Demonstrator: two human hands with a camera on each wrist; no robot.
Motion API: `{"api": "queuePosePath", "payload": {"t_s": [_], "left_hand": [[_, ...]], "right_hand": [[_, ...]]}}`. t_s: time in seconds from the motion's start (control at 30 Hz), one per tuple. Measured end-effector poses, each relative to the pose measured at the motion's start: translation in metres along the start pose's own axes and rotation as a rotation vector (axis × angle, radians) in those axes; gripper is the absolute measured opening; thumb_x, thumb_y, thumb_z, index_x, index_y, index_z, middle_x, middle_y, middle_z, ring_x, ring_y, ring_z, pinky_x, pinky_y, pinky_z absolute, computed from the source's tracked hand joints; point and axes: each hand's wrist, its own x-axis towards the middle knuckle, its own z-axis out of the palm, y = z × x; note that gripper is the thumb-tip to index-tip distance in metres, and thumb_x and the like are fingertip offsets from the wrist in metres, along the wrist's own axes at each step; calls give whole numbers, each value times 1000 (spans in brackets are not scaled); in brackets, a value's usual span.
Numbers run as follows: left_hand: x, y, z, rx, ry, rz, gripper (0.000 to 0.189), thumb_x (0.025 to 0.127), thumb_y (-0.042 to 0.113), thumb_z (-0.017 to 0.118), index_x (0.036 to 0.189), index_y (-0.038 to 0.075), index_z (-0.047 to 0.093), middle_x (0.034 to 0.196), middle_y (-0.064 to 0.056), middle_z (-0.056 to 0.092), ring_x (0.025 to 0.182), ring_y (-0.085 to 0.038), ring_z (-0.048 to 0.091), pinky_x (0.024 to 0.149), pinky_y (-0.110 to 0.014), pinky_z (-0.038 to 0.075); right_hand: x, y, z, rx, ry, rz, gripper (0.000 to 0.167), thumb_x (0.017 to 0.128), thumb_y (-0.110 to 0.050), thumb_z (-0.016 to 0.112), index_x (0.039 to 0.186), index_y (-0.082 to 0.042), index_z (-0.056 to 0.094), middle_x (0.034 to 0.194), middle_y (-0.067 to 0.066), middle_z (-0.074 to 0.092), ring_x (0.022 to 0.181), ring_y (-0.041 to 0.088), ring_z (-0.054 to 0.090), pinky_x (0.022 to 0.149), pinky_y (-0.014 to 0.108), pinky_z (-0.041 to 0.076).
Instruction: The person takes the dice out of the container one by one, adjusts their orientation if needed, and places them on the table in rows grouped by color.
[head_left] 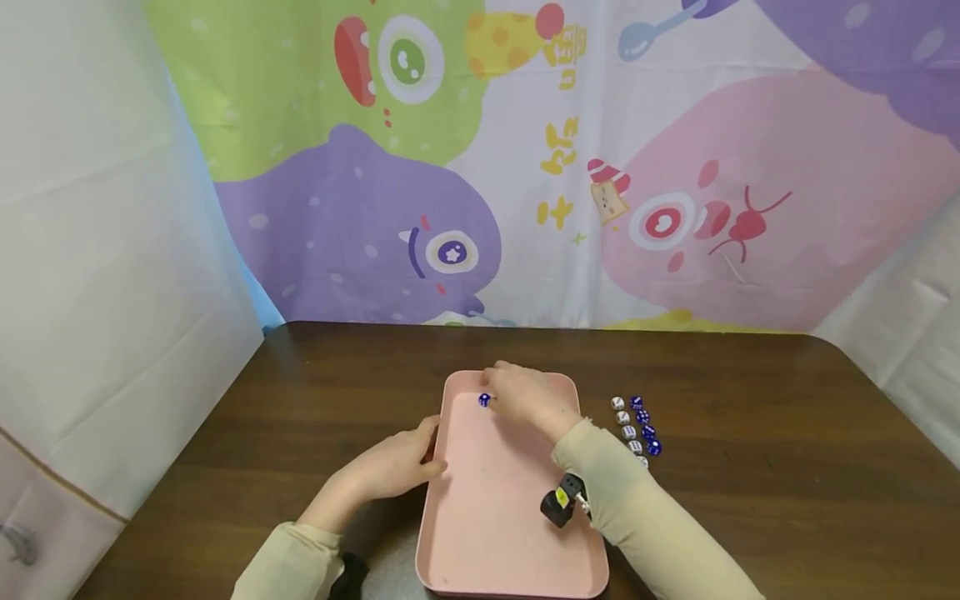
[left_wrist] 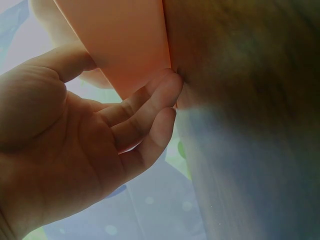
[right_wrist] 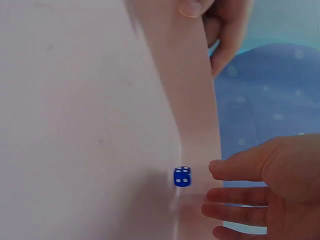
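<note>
A pink tray [head_left: 510, 533] lies on the table. At its left side my left hand [head_left: 397, 461] holds the wall, with the thumb over the rim and the fingers against the outside, as the left wrist view shows. One blue die [head_left: 484, 400] with white pips sits inside the tray near the far left corner. Over that far end is my right hand [head_left: 521, 396], just right of the die. In the right wrist view the die [right_wrist: 182, 176] lies beside the tray wall, apart from the extended fingers of my right hand [right_wrist: 255, 187]; they hold nothing.
Right of the tray, white dice [head_left: 629, 432] and blue dice [head_left: 643, 416] stand in two rows on the brown wooden table [head_left: 765, 433]. My right forearm passes close to the near end of these rows. A cartoon-printed curtain [head_left: 360, 225] hangs behind the table.
</note>
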Motion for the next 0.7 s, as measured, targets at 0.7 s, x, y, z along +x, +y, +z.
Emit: {"api": "queuePosePath", "payload": {"t_s": [0.7], "left_hand": [[0, -1, -1, -2, -6, 8, 61, 86, 19, 57, 134, -7, 30, 102, -12, 62, 83, -14, 56, 76, -36, 45]], "right_hand": [[2, -6, 11, -42, 2, -15, 13, 75, -6, 61, 68, -16, 58, 66, -5, 53, 64, 14, 50, 59, 32, 40]]}}
